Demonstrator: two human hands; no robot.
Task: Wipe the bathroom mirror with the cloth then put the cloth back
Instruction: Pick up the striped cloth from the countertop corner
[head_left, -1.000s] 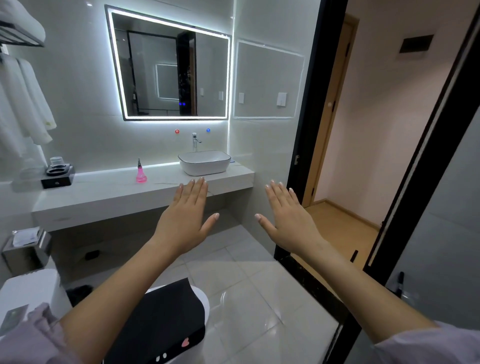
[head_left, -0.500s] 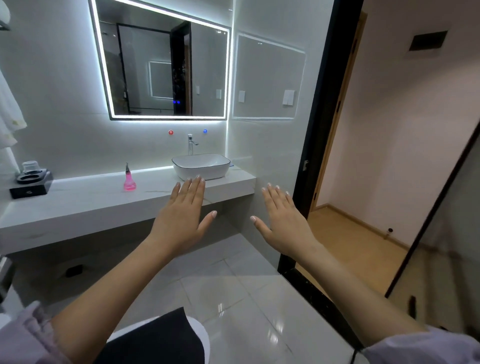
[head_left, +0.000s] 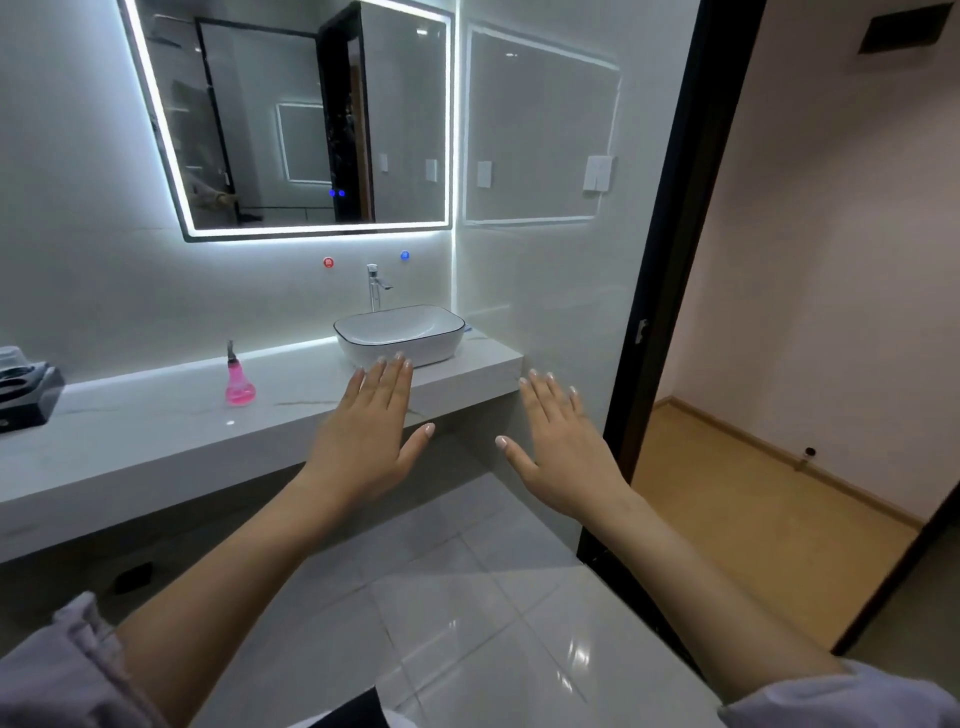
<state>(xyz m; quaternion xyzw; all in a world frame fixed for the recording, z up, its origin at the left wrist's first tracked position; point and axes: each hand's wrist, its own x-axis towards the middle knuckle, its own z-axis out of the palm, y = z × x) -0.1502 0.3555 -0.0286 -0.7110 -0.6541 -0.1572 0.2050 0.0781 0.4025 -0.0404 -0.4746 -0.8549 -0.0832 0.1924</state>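
The backlit bathroom mirror (head_left: 291, 119) hangs on the far wall above the white counter (head_left: 156, 441), its lit border glowing. My left hand (head_left: 371, 436) is stretched forward, palm down, fingers apart, holding nothing, in front of the basin. My right hand (head_left: 563, 447) is held out the same way to its right, also with nothing in it. Both hands are well short of the mirror and below it. No cloth shows in this view.
A white basin (head_left: 400, 332) with a chrome tap (head_left: 375, 286) stands on the counter's right end. A pink bottle (head_left: 239, 382) sits mid-counter and a black tray (head_left: 26, 389) at the left edge. A black door frame (head_left: 670, 291) on the right opens onto a wooden-floored room.
The view has moved closer to the counter and turned right; the towels and toilet have left the frame. Both hands stay outstretched and flat, holding nothing.
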